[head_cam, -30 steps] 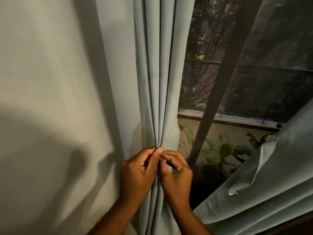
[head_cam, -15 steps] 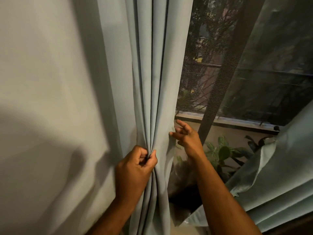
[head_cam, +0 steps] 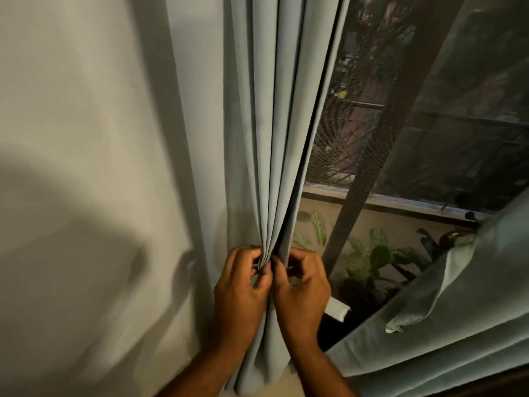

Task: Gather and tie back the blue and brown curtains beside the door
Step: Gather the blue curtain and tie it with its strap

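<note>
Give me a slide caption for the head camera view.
Both hands, left and right, pinch the blue curtain into pleats beside the screened window.

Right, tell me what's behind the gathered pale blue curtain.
Past the right edge of the pale blue pleated curtain shows a dark mesh screen and green leafy plants. Whatever lies directly behind the folds is covered. Left hand and right hand pinch the pleats together.

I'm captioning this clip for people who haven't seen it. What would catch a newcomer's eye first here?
First, the two hands at lower centre: the left hand and right hand pinch the pleats of the pale blue curtain together, side by side. That curtain hangs in tight vertical folds beside the plain wall on the left. To the right, leafy plants show through a dark mesh screen, and more blue fabric drapes across the lower right corner.
</note>
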